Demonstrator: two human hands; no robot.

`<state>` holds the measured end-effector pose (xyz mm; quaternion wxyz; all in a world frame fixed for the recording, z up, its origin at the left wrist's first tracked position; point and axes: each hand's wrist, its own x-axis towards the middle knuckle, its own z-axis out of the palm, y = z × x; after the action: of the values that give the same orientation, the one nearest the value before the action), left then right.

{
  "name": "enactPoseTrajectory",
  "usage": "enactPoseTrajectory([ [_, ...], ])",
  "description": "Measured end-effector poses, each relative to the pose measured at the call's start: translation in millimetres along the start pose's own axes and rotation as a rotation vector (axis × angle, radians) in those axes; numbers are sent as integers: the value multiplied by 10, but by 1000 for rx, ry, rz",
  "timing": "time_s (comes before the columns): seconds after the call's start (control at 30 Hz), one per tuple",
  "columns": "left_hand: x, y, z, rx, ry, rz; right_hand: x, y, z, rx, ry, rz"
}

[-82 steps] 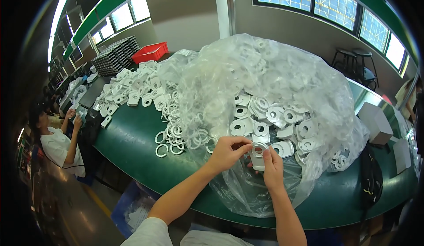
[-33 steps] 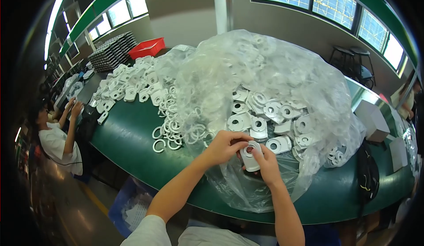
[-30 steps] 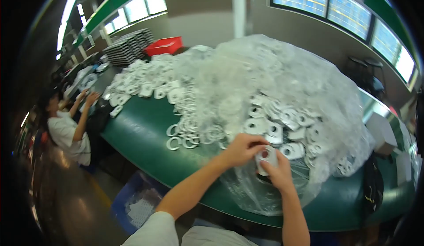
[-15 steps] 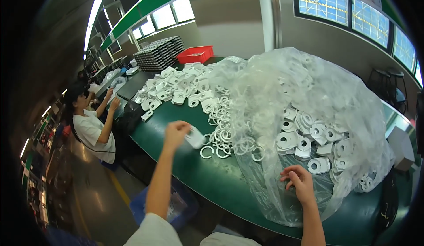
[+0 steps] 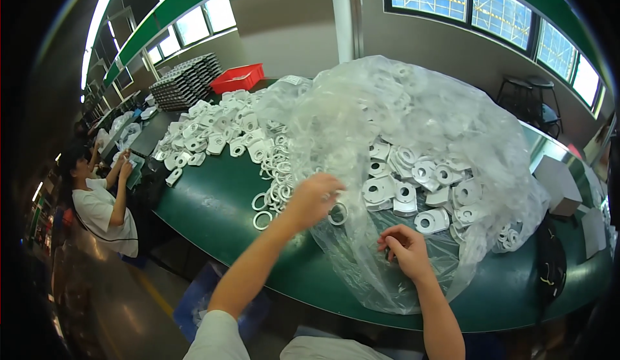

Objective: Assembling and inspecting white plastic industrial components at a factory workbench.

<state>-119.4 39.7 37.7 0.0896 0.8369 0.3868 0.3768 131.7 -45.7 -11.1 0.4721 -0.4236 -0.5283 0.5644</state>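
My left hand (image 5: pixel 316 200) is over the table beside the clear plastic bag, blurred by motion. Its fingers are smeared, and I cannot tell whether it holds anything. Close to its fingertips a white ring (image 5: pixel 338 222) lies on the plastic. My right hand (image 5: pixel 405 251) hovers at the bag's open front with fingers curled toward the thumb; what is between them, if anything, is too small to name. White plastic plates with round holes (image 5: pixel 405 192) spill inside the clear plastic bag (image 5: pixel 445 105). Left of the bag, white open rings (image 5: pixel 279 178) lie heaped.
More white plates (image 5: pixel 206 127) are piled on the green table (image 5: pixel 213 198) at the far left. Behind stand a red bin (image 5: pixel 237 78) and stacked dark trays (image 5: pixel 186 82). A co-worker (image 5: pixel 103 205) sits left; a blue bin (image 5: pixel 219 302) stands below the table edge.
My left hand has swung right toward the bag, and the white plate it held no longer shows in it. My right hand's fingers have curled in more. The whole view has shifted.
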Motion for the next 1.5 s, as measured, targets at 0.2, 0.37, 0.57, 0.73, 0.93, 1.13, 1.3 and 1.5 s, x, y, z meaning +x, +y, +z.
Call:
enactPoseTrajectory([
  [0.2,341,102,677,342,-231,44,-11,33,-42,-86,41,-129],
  [0.37,398,132,438,396,-110,150,5,-48,-42,-359,213,-293],
  [0.57,463,825,58,55,-443,-8,-91,-309,-41,-733,616,-645],
  [0.73,611,1113,233,94,-645,-195,51,-56,-42,-191,132,-97],
  [0.93,1017,2074,1689,-254,-346,279,275,526,-267,-632,513,-674],
  [1.13,1152,2374,2857,117,-367,324,116,45,-101,12,261,-67],
  [1.3,1247,2350,2968,-140,-223,173,214,218,-156,61,296,-28],
  [1.5,1084,2264,1859,-339,102,312,353,609,-323,-24,392,-422],
])
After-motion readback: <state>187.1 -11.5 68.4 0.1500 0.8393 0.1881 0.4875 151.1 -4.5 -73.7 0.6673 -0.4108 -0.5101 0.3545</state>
